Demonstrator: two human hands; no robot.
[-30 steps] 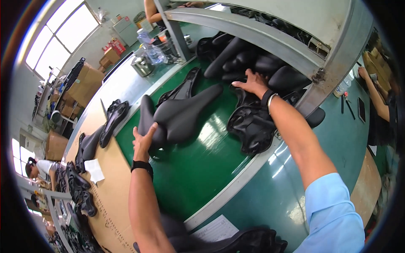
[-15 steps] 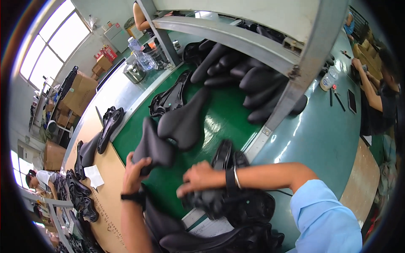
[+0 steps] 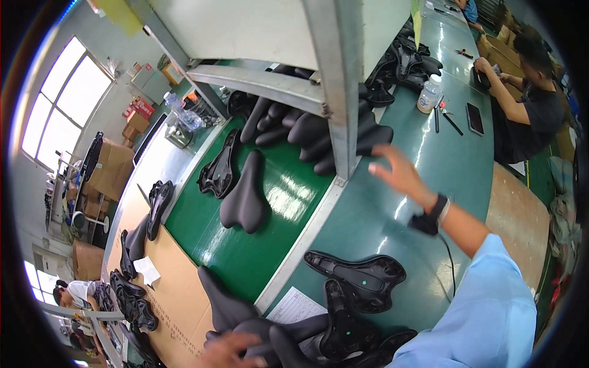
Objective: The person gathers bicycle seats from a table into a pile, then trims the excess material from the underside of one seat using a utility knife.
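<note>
My right hand (image 3: 400, 176) is raised over the teal table, fingers apart and holding nothing. Its fingertips are near the end of a heap of dark bicycle saddles (image 3: 310, 132) behind the metal post. At the lower edge, my left hand (image 3: 232, 352) is smeared by motion over a near pile of saddles (image 3: 227, 303); its grip cannot be made out. One smooth saddle (image 3: 245, 199) lies top up on the green surface, beside an underside-up saddle base (image 3: 219, 168). Close to my right forearm, another saddle base (image 3: 362, 279) rests underside up.
A metal frame post (image 3: 340, 92) stands between the green strip and the teal table (image 3: 417, 239). A bottle (image 3: 429, 94), a phone (image 3: 475, 118) and pens lie toward a co-worker (image 3: 527, 92) at right. Cardboard (image 3: 175, 288) with more saddles is at left. A printed sheet (image 3: 297, 306) lies near me.
My left hand has drawn back toward the near pile, and the saddle it gripped has left the green surface. My right hand has moved from the near saddle bases up and right. The view has shifted.
</note>
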